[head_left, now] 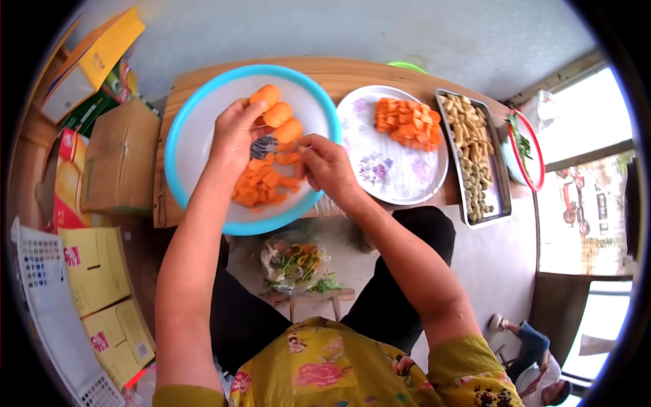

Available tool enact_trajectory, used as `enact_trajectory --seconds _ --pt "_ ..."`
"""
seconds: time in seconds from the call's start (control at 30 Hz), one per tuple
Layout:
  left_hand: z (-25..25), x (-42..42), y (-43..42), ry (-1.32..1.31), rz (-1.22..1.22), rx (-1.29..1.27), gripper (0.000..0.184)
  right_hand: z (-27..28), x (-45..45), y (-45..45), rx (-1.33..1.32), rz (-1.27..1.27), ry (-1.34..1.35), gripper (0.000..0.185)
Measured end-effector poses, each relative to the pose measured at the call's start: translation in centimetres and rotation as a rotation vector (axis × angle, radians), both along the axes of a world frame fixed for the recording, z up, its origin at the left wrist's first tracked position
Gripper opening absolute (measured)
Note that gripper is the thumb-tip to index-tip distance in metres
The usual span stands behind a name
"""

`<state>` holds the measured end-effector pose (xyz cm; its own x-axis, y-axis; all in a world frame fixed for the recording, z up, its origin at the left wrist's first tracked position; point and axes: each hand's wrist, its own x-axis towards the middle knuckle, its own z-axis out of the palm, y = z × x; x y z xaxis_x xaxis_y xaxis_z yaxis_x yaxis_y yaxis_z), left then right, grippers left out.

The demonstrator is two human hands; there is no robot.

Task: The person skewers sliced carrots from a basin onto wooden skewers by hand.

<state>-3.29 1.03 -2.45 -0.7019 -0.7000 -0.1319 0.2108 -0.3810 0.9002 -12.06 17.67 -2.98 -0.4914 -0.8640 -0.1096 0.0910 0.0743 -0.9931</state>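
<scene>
Over a white basin with a blue rim [178, 193], my left hand [232, 133] is closed on a row of orange carrot slices [277, 114], fanned out beyond its fingertips. A thin stick seems to run by the fingers, but it is too fine to be sure. My right hand [328, 165] is closed, its fingertips pinching at the lower end of that row, by a carrot slice [287, 147]. Loose cut carrot pieces [261, 186] are heaped in the basin below both hands. A dark striped patch [263, 146] shows on the basin floor between them.
Right of the basin stands a flowered white plate [359, 152] with stacked carrot pieces [408, 122]. Beyond it are a metal tray [500, 178] of tan and greenish pieces and a red-rimmed bowl [541, 163]. Thin sticks [328, 205] lie at the table edge. Boxes [122, 159] stand left.
</scene>
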Motion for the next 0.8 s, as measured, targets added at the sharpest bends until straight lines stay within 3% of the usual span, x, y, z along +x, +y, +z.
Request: enact_trajectory --seconds 0.37,0.6,0.8 --pt "1.2 1.0 0.0 -0.054 -0.107 -0.01 0.027 -1.9 -6.3 5.5 0.072 -0.349 0.22 0.015" --pt "1.7 1.9 -0.1 -0.041 -0.138 -0.047 0.022 -4.5 -15.4 7.8 0.189 -0.597 0.042 0.013" --pt "1.6 2.3 -0.3 -0.048 -0.149 -0.053 0.019 -7.2 -19.4 6.8 0.342 -0.704 0.158 0.013"
